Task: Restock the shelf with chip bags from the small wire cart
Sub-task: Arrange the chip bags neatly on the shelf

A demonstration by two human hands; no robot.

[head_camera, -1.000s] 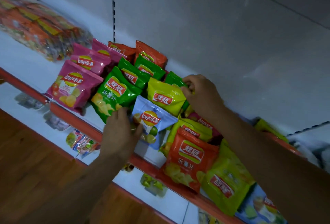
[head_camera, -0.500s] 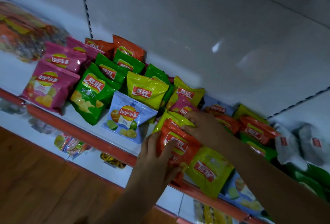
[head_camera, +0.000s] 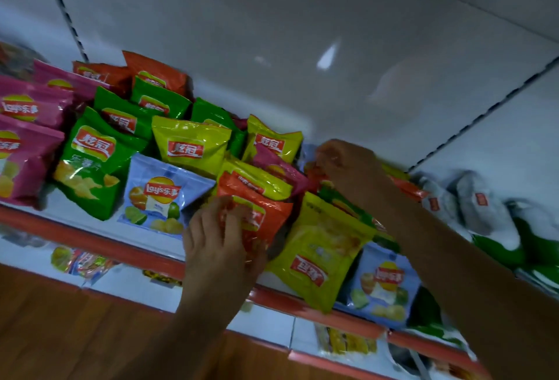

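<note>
Several chip bags lie in slanted rows on the white shelf (head_camera: 81, 230) with its red front edge. My left hand (head_camera: 217, 240) grips the lower part of an orange chip bag (head_camera: 266, 207) near the shelf's front. My right hand (head_camera: 344, 164) reaches further back, its fingers closed on another orange bag (head_camera: 316, 175) behind a yellow bag (head_camera: 320, 246). A light blue bag (head_camera: 157, 198) lies left of my left hand, with green bags (head_camera: 90, 164) and pink bags (head_camera: 21, 149) beyond it. The wire cart is out of view.
White and green bags (head_camera: 484, 207) fill the shelf section to the right. The white back panel (head_camera: 272, 31) rises behind the rows. A lower shelf (head_camera: 272, 325) holds small packets. The wooden floor (head_camera: 60, 328) shows at the lower left.
My right hand has moved up and back from the orange front bag to a bag deeper on the shelf. My left hand stays on the orange front bag. The view has shifted right.
</note>
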